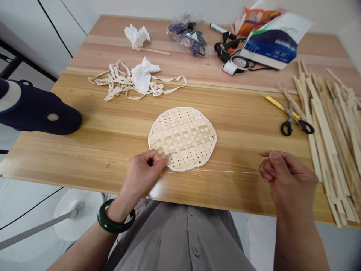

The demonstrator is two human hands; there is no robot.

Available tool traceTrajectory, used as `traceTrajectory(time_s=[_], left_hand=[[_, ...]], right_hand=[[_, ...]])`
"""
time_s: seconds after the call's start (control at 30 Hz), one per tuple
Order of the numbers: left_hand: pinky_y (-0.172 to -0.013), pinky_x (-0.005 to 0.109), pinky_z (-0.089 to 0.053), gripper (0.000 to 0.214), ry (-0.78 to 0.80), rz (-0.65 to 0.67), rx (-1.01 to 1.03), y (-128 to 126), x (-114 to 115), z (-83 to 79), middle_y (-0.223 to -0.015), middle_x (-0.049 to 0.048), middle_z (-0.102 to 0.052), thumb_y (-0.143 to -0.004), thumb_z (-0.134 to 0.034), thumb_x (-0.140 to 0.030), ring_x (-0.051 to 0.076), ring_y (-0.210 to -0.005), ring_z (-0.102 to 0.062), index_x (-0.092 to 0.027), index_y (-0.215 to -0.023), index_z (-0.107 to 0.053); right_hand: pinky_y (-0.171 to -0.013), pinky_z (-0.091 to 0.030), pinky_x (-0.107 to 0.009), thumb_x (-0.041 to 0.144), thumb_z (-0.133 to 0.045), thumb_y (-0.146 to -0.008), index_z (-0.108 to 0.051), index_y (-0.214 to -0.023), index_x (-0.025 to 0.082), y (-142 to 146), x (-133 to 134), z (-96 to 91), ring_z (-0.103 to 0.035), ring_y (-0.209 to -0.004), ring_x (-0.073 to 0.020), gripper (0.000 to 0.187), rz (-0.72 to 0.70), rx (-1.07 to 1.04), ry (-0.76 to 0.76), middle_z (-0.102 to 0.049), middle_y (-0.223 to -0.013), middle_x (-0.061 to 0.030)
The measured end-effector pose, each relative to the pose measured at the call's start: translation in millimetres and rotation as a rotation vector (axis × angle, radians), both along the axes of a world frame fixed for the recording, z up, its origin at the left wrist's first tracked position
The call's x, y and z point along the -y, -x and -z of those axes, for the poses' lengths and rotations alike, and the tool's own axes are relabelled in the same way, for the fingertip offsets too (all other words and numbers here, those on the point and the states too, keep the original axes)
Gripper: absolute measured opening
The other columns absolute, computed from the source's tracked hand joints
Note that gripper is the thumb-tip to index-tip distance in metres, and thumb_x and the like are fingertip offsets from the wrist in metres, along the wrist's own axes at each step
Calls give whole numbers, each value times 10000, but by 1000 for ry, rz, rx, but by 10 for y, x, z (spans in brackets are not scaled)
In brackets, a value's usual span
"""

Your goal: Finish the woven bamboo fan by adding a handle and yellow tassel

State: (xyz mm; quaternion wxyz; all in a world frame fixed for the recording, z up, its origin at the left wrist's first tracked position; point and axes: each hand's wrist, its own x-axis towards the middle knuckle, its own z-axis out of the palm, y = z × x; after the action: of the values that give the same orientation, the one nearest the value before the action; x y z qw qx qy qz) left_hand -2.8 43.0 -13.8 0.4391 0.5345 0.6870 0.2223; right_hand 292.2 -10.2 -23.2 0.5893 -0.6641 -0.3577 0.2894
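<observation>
A round woven bamboo mat (183,135) with white edging lies flat on the wooden table. My left hand (145,169) is closed in a pinch at its lower left edge, with fine white thread between thumb and forefinger; the thumb tip overlaps the mat. From there the thread (225,171) stretches right, low along the mat's near edge, to my right hand (287,177). That hand is closed too, pinching the thread well to the right of the mat. Whether it also holds a needle is too small to tell.
Scissors (290,116) and a yellow cutter (275,102) lie beside bamboo strips (329,135) on the right. Cotton tape (115,79), a glue gun (224,51) and a blue-white packet (272,45) lie farther back. A dark blue bottle (42,107) stands left.
</observation>
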Motion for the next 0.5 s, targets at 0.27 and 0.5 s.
traceTrajectory(time_s=[0.27,0.5], left_hand=[[-558,266,-419,437,95,-108,324,184,35,28,-460,-42,-438,-827,-564,-381,123,-474,-502,-210,-456,-410],[-503,235,-367,427,114,-70,227,228,83,9,-461,-49,-449,-816,-604,-435,98,-463,-430,-198,-501,-442]], right_hand=[[-404,-278,-243,313,-696,-846,-707,-798,156,59,141,46,-370,-411,-70,164,-87,-83,79,-380,-457,75],[-386,-268,-225,359,-680,-858,-686,-786,167,92,127,165,-365,-404,-63,205,-72,-23,168,-389,-461,75]])
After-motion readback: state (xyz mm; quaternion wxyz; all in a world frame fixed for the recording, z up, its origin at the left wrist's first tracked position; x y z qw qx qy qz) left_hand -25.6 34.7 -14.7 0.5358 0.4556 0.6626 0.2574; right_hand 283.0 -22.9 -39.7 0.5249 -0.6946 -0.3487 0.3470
